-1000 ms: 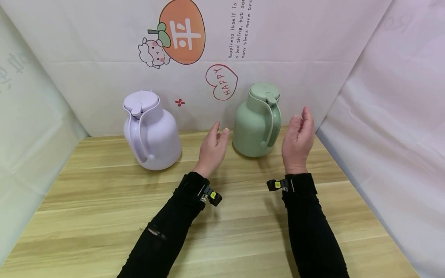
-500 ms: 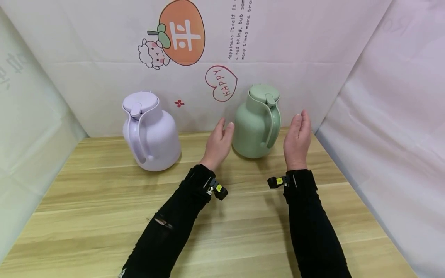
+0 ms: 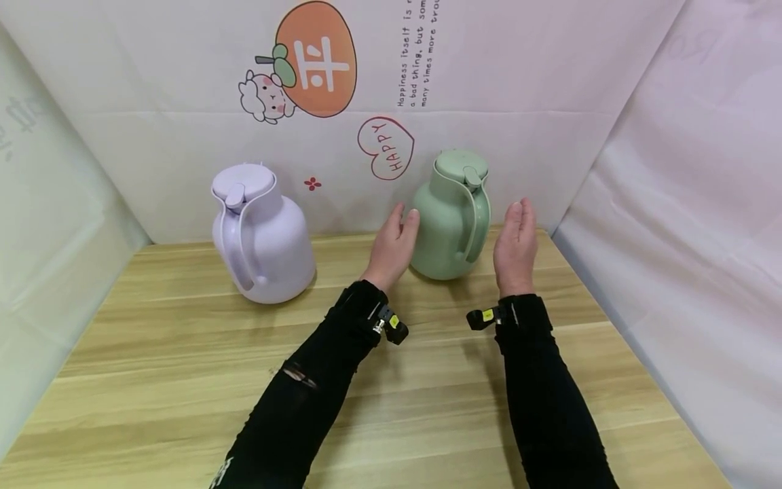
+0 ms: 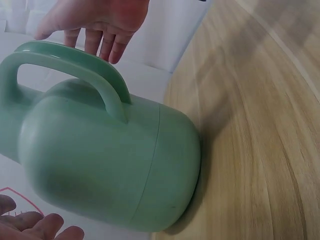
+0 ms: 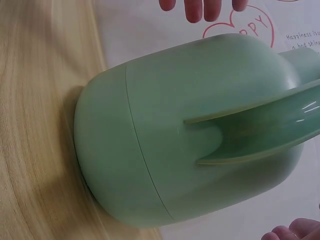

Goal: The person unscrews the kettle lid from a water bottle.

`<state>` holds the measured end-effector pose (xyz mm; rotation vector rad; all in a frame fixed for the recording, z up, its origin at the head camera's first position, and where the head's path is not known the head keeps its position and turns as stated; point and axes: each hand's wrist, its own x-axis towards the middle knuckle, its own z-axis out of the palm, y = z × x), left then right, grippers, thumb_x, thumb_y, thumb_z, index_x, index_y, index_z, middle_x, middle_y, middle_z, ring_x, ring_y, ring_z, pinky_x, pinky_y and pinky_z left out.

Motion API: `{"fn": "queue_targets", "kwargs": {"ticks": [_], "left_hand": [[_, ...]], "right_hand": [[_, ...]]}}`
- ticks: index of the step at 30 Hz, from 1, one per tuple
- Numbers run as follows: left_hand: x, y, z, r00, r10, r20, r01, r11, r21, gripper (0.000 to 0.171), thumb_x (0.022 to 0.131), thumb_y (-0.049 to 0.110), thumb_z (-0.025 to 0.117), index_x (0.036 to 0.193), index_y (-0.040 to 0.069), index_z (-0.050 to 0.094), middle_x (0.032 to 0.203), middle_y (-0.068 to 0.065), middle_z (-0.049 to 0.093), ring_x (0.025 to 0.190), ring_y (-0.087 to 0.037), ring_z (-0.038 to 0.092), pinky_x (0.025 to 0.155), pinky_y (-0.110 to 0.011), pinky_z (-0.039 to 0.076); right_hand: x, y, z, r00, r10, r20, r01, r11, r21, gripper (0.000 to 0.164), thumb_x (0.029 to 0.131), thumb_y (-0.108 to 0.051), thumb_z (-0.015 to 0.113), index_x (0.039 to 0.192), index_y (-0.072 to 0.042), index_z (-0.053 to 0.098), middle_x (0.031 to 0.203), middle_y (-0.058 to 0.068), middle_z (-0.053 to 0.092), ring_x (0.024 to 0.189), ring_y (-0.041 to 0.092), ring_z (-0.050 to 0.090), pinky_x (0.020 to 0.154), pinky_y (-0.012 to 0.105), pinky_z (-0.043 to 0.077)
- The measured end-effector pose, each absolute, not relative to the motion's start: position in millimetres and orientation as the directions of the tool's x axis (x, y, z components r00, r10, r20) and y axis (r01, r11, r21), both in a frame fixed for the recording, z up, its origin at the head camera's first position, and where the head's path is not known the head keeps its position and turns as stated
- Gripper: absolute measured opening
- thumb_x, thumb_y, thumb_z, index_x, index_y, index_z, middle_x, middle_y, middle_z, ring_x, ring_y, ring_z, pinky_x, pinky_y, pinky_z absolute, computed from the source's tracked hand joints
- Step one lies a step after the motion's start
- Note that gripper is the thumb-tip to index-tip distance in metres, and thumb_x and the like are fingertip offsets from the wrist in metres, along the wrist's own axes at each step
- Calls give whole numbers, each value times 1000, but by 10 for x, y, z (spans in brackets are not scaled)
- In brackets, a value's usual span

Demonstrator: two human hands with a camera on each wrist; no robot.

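Observation:
A green thermos jug (image 3: 441,227) with a lid and a looped handle stands upright at the back of the table, its handle turned toward the front right. My left hand (image 3: 392,250) is just left of its body, fingers extended. To the right of the handle my right hand (image 3: 515,251) stands on edge with straight fingers, a gap between it and the jug. Both wrist views show the jug's body (image 4: 100,160) between the two hands, neither holding it. Farther left stands a lilac thermos jug (image 3: 277,244) of the same shape, handle toward the front.
The jugs stand on a wood-grain table (image 3: 183,380). Close behind them hangs a white printed cloth (image 3: 342,149), and more white cloth (image 3: 690,224) encloses the right and left sides.
My left hand has moved right and slightly away from me, up to the green jug. My right hand has shifted a little left, toward the handle. Both jugs stay in place.

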<state>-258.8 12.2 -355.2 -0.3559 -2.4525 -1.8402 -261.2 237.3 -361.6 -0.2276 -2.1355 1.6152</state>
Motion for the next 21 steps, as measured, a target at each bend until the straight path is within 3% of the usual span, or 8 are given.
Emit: {"fn": "queue_targets", "kwargs": {"ticks": [13,21], "left_hand": [[-2687,249,-3592,-974,149,173,207,248,946,74,110,59,25,168,13,17,174,-5,22,157,-23,30,127,-36,24],[-2719,267,-3603,-978,156,141,176,236,956,77,110,61,22,168,11,16,175,-4,18,161,-18,18,129,-35,18]], "right_hand": [[-2654,2354,-3649,-897,377,232,-120,298,-947,82,105,-69,23,168,-18,16,175,0,16,160,13,14,129,32,12],[-2679,2366,-3655,-944,298,141,-68,241,-968,85,102,-74,18,169,-21,6,176,-3,5,161,13,4,130,36,5]]}}
